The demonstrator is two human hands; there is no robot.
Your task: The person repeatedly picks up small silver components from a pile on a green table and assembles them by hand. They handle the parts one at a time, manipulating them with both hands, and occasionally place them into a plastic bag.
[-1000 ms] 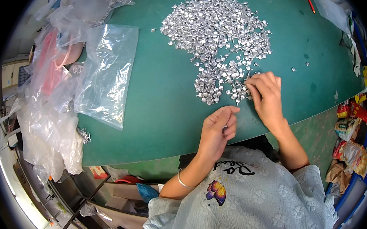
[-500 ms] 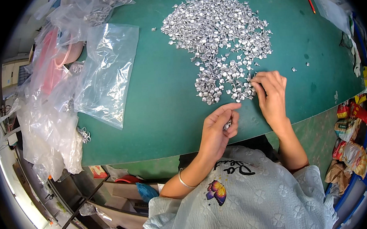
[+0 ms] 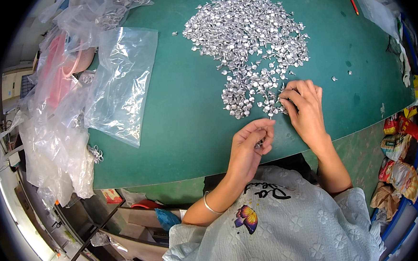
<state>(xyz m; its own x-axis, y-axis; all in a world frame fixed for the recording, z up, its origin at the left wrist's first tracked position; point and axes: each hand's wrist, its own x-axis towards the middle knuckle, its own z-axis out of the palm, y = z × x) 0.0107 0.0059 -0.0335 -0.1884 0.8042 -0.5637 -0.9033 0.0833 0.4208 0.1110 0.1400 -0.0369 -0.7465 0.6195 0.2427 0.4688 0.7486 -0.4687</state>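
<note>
One heap of small silver metal parts (image 3: 249,42), far too many to count, spreads over the green worktop (image 3: 180,127) ahead of both hands, its near tail running down to the right fingertips. Three or so stray parts (image 3: 334,79) lie apart, beyond and to the right of the right hand. One flat clear bag (image 3: 122,83) lies well to the left of the left hand, with a crumpled mass of more clear bags (image 3: 51,140) further left; their number cannot be told. One red pen (image 3: 351,0) lies far ahead on the right.

The left hand (image 3: 249,145) is curled narrow, thumb pressed to the bent fingers, pinching a few silver parts whose count is hidden; its wrist, with one silver bangle (image 3: 209,204), angles in from below. The right hand (image 3: 306,110) lies palm down, fingers bent and close together, tips touching the heap's near edge; whether they grip a part cannot be told.
</note>
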